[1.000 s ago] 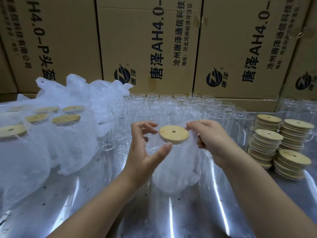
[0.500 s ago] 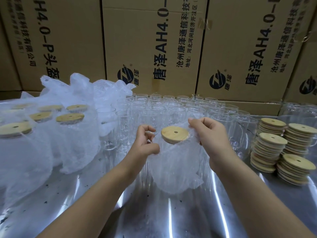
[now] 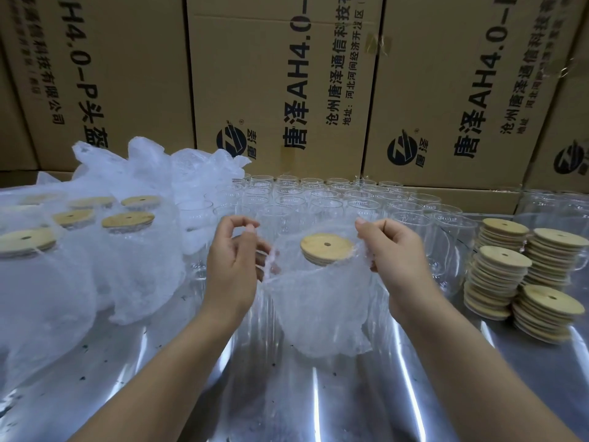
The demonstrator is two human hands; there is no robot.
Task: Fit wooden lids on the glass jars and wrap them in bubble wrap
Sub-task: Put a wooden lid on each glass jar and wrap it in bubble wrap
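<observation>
A glass jar with a round wooden lid (image 3: 326, 248) stands in the middle of the steel table, sitting inside a bubble wrap bag (image 3: 322, 307). My left hand (image 3: 234, 260) pinches the bag's left top edge. My right hand (image 3: 395, 253) pinches the right top edge beside the lid. The bag's mouth is spread open between the two hands, and the lid shows above it.
Several wrapped, lidded jars (image 3: 73, 260) fill the left side. Rows of bare glass jars (image 3: 318, 199) stand behind. Stacks of wooden lids (image 3: 522, 272) sit at the right. Cardboard boxes (image 3: 287, 84) wall off the back. The steel table (image 3: 287, 393) reaches toward me.
My left hand closed from a spread thumb to a pinch on the bag's edge. Both hands moved slightly apart and up, stretching the bag's mouth around the lidded jar.
</observation>
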